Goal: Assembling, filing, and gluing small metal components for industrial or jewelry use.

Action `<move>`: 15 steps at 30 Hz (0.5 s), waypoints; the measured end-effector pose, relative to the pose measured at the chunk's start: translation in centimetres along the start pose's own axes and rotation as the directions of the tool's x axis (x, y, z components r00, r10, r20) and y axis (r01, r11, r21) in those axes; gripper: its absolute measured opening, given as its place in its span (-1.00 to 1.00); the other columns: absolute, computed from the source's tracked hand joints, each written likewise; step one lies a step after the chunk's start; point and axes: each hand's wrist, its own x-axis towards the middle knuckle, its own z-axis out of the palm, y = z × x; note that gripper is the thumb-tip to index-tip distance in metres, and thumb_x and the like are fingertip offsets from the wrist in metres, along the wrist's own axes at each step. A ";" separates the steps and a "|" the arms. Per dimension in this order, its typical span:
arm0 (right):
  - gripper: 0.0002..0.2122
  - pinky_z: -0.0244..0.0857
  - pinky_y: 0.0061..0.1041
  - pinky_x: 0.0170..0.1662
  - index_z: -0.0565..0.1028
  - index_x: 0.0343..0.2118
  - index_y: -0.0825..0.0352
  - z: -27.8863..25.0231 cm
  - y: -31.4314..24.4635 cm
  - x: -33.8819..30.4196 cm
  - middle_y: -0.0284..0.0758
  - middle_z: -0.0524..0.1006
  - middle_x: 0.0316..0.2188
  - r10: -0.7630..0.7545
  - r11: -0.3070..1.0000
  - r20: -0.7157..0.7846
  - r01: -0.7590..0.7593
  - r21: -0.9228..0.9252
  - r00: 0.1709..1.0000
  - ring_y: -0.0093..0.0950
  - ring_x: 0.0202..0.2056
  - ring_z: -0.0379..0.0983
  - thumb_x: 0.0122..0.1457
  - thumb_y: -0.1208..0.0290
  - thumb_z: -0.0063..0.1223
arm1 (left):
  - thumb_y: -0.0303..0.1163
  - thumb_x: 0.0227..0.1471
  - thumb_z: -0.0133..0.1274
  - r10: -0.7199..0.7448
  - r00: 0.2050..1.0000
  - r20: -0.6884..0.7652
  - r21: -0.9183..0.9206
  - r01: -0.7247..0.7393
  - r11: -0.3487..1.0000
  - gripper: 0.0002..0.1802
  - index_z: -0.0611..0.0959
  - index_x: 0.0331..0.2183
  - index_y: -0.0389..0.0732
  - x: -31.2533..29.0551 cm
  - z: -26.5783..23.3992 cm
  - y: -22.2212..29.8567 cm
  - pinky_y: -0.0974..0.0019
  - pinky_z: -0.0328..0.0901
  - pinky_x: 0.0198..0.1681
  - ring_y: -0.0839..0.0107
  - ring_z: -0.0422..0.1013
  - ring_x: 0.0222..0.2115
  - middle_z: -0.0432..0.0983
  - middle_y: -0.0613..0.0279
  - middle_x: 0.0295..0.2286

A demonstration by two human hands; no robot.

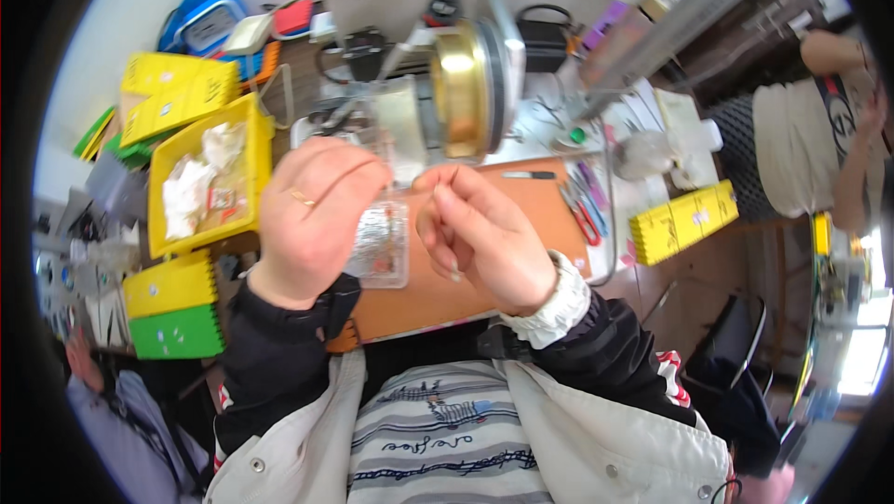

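Observation:
Both my hands are raised over the near side of an orange-brown work mat (438, 295). My left hand (319, 209), with a thin ring on one finger, bends forward with its fingertips pressed together; whatever they hold is hidden. My right hand (481, 231) pinches thumb against index finger, its other fingers curled, and anything between them is too small to make out. A little gap separates the two sets of fingertips. Below and between them lies a clear plastic box (380, 257) with tiny parts in it. Just beyond stands a gold-coloured wheel (456, 90) on a grey machine.
At the left is a yellow bin (265, 146) with white crumpled material, among yellow boxes (170, 282). Red-handled pliers (584, 217) and a thin blade-like tool (529, 174) lie right on the mat. A yellow box (684, 222) stands right. Other people sit at both sides.

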 end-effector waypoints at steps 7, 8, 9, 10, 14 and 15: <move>-0.78 0.07 -0.75 -0.48 0.41 -0.08 0.36 -9.5 -4.2 -8.9 -0.55 0.36 -0.52 -0.549 0.830 -0.557 0.327 -0.452 0.623 -0.77 -0.54 0.21 0.25 0.43 0.02 | -0.72 -0.26 0.20 -0.122 0.990 0.075 -0.103 0.130 0.986 -0.78 0.59 -0.44 -0.31 -0.1 2.4 0.5 0.23 0.34 -0.39 0.15 0.43 -0.44 0.47 0.12 -0.45; -0.76 0.06 -0.74 -0.49 0.41 -0.07 0.39 -11.8 -5.0 -9.6 -0.56 0.34 -0.54 -0.659 0.751 -0.574 0.396 -0.528 0.486 -0.77 -0.55 0.20 0.25 0.42 0.04 | -0.71 -0.24 0.19 -0.159 0.986 0.057 -0.121 0.165 0.979 -0.79 0.59 -0.43 -0.31 -0.5 3.1 0.2 0.24 0.34 -0.38 0.15 0.43 -0.44 0.47 0.12 -0.45; -0.73 0.04 -0.74 -0.50 0.40 -0.06 0.42 -13.6 -6.1 -10.3 -0.56 0.33 -0.56 -0.749 0.660 -0.572 0.446 -0.604 0.333 -0.77 -0.56 0.18 0.24 0.42 0.05 | -0.71 -0.22 0.19 -0.195 0.980 0.044 -0.138 0.199 0.970 -0.80 0.59 -0.43 -0.31 -0.7 3.5 0.2 0.26 0.34 -0.37 0.14 0.43 -0.44 0.47 0.12 -0.46; -0.71 0.04 -0.75 -0.50 0.39 -0.05 0.44 -14.7 -7.3 -10.7 -0.54 0.32 -0.56 -0.775 0.631 -0.569 0.400 -0.665 0.276 -0.77 -0.56 0.19 0.24 0.40 0.05 | -0.71 -0.18 0.18 -0.219 0.975 0.026 -0.157 0.221 0.963 -0.82 0.59 -0.43 -0.30 -0.8 3.5 0.3 0.29 0.33 -0.36 0.18 0.43 -0.43 0.48 0.13 -0.46; -0.66 0.03 -0.74 -0.52 0.40 -0.02 0.43 -18.7 -10.5 -10.5 -0.54 0.32 -0.53 -0.802 0.579 -0.537 0.117 -0.807 0.260 -0.79 -0.56 0.15 0.23 0.33 0.10 | -0.75 -0.12 0.12 -0.367 0.930 -0.011 -0.313 0.345 0.885 -0.84 0.59 -0.42 -0.31 -1.3 3.5 0.5 0.37 0.31 -0.31 0.28 0.43 -0.41 0.51 0.17 -0.45; -0.64 0.01 -0.75 -0.54 0.41 -0.01 0.41 -19.3 -11.1 -9.9 -0.56 0.32 -0.52 -0.787 0.560 -0.540 -0.023 -0.828 0.299 -0.82 -0.57 0.11 0.23 0.31 0.12 | -0.75 -0.12 0.12 -0.371 0.929 -0.013 -0.311 0.349 0.884 -0.84 0.59 -0.42 -0.31 -1.4 3.6 0.4 0.37 0.31 -0.31 0.28 0.43 -0.41 0.51 0.17 -0.45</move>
